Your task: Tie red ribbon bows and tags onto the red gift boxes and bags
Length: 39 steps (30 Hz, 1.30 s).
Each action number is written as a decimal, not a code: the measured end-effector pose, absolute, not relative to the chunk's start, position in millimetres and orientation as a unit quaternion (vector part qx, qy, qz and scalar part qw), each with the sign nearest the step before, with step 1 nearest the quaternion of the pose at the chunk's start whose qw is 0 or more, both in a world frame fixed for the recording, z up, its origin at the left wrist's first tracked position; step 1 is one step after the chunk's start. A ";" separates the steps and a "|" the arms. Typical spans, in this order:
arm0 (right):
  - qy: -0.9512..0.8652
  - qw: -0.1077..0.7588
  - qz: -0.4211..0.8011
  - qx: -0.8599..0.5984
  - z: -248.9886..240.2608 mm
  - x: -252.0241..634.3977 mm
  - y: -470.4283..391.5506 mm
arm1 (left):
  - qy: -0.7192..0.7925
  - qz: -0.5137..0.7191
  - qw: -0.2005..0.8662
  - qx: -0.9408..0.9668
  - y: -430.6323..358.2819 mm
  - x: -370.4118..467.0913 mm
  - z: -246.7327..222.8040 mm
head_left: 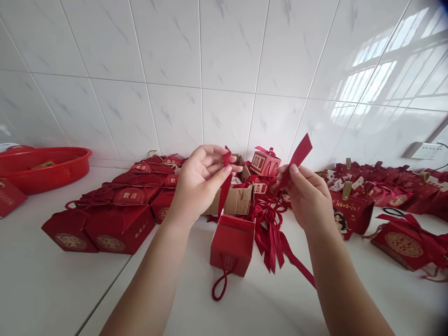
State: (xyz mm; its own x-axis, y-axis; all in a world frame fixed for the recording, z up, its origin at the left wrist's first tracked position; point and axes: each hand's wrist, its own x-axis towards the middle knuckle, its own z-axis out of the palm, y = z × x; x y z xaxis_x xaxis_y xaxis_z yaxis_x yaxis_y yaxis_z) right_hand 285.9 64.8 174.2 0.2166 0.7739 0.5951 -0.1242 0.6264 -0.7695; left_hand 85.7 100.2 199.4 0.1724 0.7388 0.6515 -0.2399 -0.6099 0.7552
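Note:
My left hand pinches a red ribbon, its short tip poking up above the fingers and a length hanging down. Opposite, my right hand has a red ribbon end between thumb and fingers, the flat tip pointing up. Whether both ends belong to one ribbon I cannot tell. Below and between the hands stands a small red box with a dark red cord loop hanging at its front. Beside it on the right lies a bunch of red ribbons. Behind my left hand is a cardboard box.
Several red gift boxes are grouped on the left of the white table. A red basin stands at far left. More red boxes fill the right side, one with a gold emblem. A tiled wall rises behind.

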 end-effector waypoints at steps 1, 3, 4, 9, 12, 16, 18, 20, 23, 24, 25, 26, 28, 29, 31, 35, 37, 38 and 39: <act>-0.540 0.722 0.311 -0.301 174.1 285.9 64.9 | 0.186 0.616 0.411 0.646 100.6 86.3 198.8; -0.534 0.724 0.309 -0.307 173.5 286.2 65.5 | 0.183 0.613 0.429 0.637 101.3 87.5 197.8; -0.533 0.724 0.309 -0.310 173.0 286.5 65.8 | 0.186 0.611 0.433 0.637 101.4 87.9 197.6; -0.539 0.717 0.294 -0.329 171.2 288.3 67.3 | 0.198 0.620 0.415 0.636 99.0 86.5 199.5; -0.536 0.717 0.284 -0.343 171.6 289.2 66.7 | 0.202 0.635 0.391 0.635 95.3 83.8 202.1; -0.536 0.724 0.288 -0.324 173.4 290.6 65.4 | 0.195 0.642 0.373 0.641 91.1 80.4 204.6; -0.541 0.725 0.294 -0.308 174.2 291.9 64.6 | 0.196 0.650 0.363 0.638 90.4 79.3 204.6; -0.545 0.727 0.297 -0.293 175.1 293.6 63.7 | 0.202 0.664 0.351 0.629 90.6 78.4 204.0; -0.541 0.737 0.297 -0.276 176.5 295.5 62.5 | 0.213 0.677 0.336 0.619 91.2 76.4 203.5; -0.538 0.739 0.297 -0.276 176.9 295.7 62.2 | 0.220 0.677 0.333 0.618 91.1 75.4 203.7; -0.535 0.741 0.295 -0.279 177.3 295.6 62.1 | 0.228 0.676 0.330 0.618 90.8 74.4 204.1; -0.533 0.741 0.292 -0.286 177.6 295.2 61.9 | 0.235 0.674 0.328 0.619 90.4 73.3 204.7; -0.528 0.739 0.293 -0.300 177.6 294.2 61.8 | 0.249 0.671 0.324 0.619 89.3 71.4 206.4; -0.527 0.738 0.296 -0.302 177.3 293.6 61.8 | 0.254 0.670 0.324 0.618 88.9 70.7 207.2; -0.523 0.738 0.307 -0.297 176.2 292.6 61.5 | 0.257 0.674 0.323 0.612 88.3 69.7 208.6; -0.524 0.732 0.314 -0.302 173.3 290.6 61.0 | 0.242 0.686 0.319 0.607 87.7 68.3 209.8; -0.533 0.724 0.314 -0.306 172.4 289.5 61.0 | 0.238 0.688 0.312 0.611 86.5 68.0 210.1; -0.537 0.721 0.314 -0.307 172.2 289.0 60.9 | 0.236 0.690 0.306 0.612 85.6 68.1 210.2; -0.539 0.718 0.314 -0.308 172.1 288.5 60.8 | 0.234 0.692 0.299 0.614 84.4 68.4 210.3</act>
State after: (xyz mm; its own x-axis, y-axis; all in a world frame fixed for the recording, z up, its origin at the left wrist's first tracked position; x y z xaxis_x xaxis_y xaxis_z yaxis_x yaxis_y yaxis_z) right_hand 288.5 60.8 172.1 0.2215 0.7829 0.5814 -0.1182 0.6134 -0.7809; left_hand 68.4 84.4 210.3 -0.0681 0.7010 0.7099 -0.1276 -0.7118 0.6907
